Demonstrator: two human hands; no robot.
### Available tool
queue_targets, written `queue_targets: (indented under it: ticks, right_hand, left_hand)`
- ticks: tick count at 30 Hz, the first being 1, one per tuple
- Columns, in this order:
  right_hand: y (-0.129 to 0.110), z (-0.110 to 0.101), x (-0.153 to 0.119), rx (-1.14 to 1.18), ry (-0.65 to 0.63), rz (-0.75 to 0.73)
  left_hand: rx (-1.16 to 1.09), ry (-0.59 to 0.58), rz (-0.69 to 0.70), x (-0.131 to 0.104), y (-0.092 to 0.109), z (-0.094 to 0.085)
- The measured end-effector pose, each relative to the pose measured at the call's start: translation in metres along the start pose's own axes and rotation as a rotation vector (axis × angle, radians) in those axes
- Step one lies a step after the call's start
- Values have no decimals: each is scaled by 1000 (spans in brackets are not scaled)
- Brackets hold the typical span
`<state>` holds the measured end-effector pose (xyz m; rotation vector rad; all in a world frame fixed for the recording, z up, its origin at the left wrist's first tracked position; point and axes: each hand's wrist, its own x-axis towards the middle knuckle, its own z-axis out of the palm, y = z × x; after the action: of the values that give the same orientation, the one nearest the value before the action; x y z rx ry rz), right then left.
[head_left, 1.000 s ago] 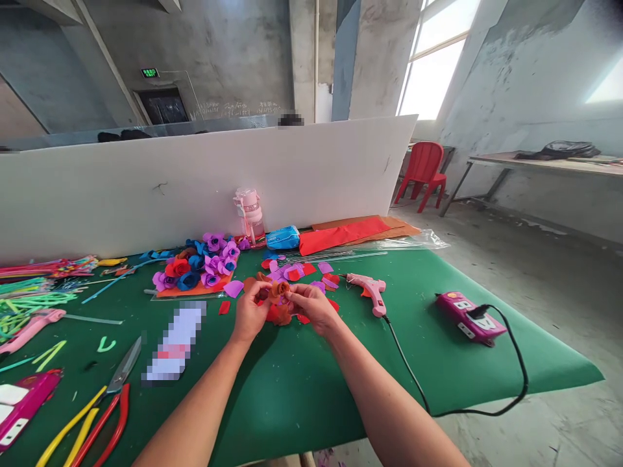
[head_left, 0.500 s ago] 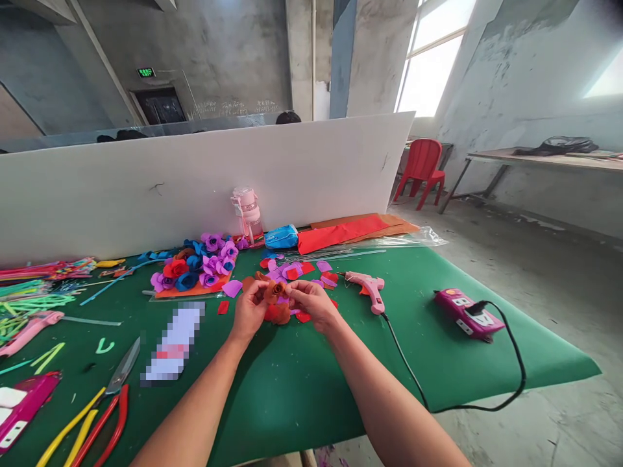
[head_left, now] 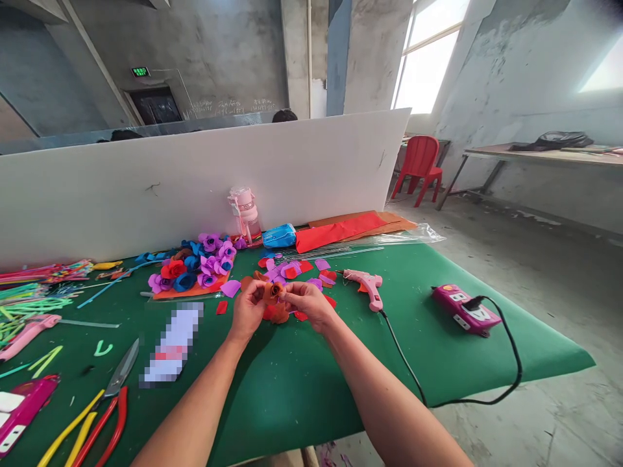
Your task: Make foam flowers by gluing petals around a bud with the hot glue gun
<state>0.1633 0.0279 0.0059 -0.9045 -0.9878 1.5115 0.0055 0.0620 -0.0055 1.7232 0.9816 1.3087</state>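
Between my two hands, over the middle of the green table, is a small brown paper flower (head_left: 274,291) with a rolled centre. My left hand (head_left: 248,310) pinches it from the left. On the other side, the thumb and fingers of my right hand (head_left: 307,302) are closed on its edge. Loose red, purple and brown petals (head_left: 291,271) lie around and beneath the hands. A pink glue gun (head_left: 366,287) rests right of the petals, its black cord running toward the front edge. Finished purple, blue and red paper flowers (head_left: 209,261) are heaped at the left.
Pliers or scissors with red and yellow handles (head_left: 115,383) lie front left, near a second pink glue gun (head_left: 36,332) and coloured stems (head_left: 39,292). A magenta power strip (head_left: 464,310) sits right. A pink bottle (head_left: 246,214) stands by the white board (head_left: 195,181); red paper sheets (head_left: 341,232) lie behind.
My right fingers have shifted slightly left and down along the brown flower's edge. The whole view has moved a little; the other things lie where they were.
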Motion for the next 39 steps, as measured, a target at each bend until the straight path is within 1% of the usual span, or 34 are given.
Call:
queue_targets:
  ticks: [7, 11, 14, 19, 25, 30, 33, 36, 39]
  right_hand:
    - [-4, 0, -2, -5, -18, 19]
    - [-7, -2, -3, 69, -15, 54]
    - [-9, -2, -3, 123, 3, 25]
    - [-7, -3, -2, 84, -2, 15]
    - [-4, -4, -1, 69, 9, 25]
    - [-5, -2, -1, 90, 13, 11]
    - [-4, -1, -2, 133, -27, 20]
    - [-1, 1, -3, 121, -60, 41]
    - [1, 2, -3, 101, -38, 39]
  left_hand:
    - [-16, -13, -25, -1, 1, 0]
    - [3, -18, -41, -1, -2, -2]
    - [40, -29, -32, -1, -2, -3]
    - [32, -53, -36, -2, 1, -3]
    - [28, -51, -38, -1, -2, -3]
    - [-28, -22, -56, -1, -3, -1]
    - [-78, -6, -64, -2, -2, 1]
    - [-92, 6, -77, -2, -1, 3]
    - [-80, 21, -69, -2, -2, 3]
